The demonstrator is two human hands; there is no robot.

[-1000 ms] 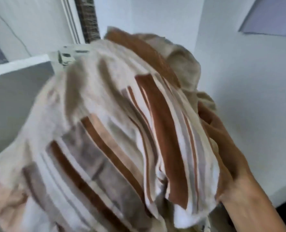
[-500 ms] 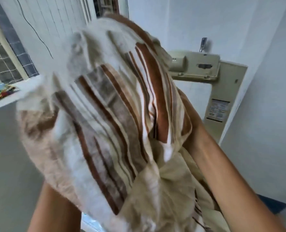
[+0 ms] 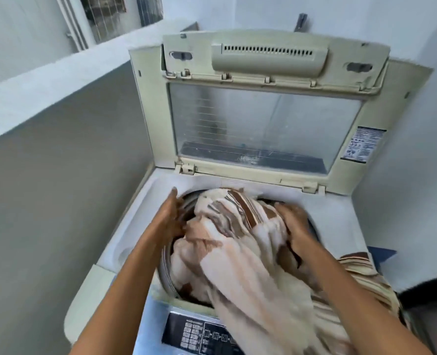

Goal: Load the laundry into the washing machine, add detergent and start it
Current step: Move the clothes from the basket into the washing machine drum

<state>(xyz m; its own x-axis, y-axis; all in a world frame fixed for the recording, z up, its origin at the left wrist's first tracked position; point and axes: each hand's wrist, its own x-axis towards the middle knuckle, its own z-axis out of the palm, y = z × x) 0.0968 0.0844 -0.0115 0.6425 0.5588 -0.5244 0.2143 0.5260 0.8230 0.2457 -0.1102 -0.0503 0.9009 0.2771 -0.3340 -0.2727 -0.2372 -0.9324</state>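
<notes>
Laundry (image 3: 238,234) lies half inside the drum (image 3: 185,204), between your hands, its long tail trailing toward you over the control panel (image 3: 194,331). Your left hand (image 3: 168,213) presses it flat-fingered. The grip of your right hand (image 3: 293,224), nearer that tail, is too blurred to tell.

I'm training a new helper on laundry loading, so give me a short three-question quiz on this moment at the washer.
1. True or false: the washing machine's lid is shut.
2. The striped cloth lies: A) draped on the lid; B) partly in the drum, partly trailing over the front edge; C) on the floor.
3. Short answer: what at the machine's front does the trailing cloth partly cover?
Key: 1 false, it stands open; 2 B; 3 the control panel.
</notes>
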